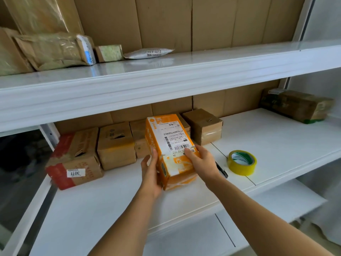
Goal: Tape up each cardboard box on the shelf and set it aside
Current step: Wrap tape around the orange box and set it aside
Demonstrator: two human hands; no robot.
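Head view, the only one: both hands are on the orange box point(170, 150), which sits tilted on the middle shelf point(276, 145), a little in from its front edge and about midway along it. The left hand point(150, 174) has its fingers laid straight along the box's left side, thumb apart, pressing and not curling. The right hand point(202, 161) grips the near right corner, fingers curled over the top by the barcode label.

The yellow tape roll point(241, 162) lies flat near the front edge to the right, well apart from either hand, with a black pen point(222, 169) between it and the right wrist.

Along the back edge a row of brown boxes point(117, 145) waits, running left to a red-taped box point(73, 159) at the left end. One dark box point(297, 106) sits alone at the far right back corner. Judging from this, the orange box is only being positioned, no tape is in hand, and most of the row looks still to do.
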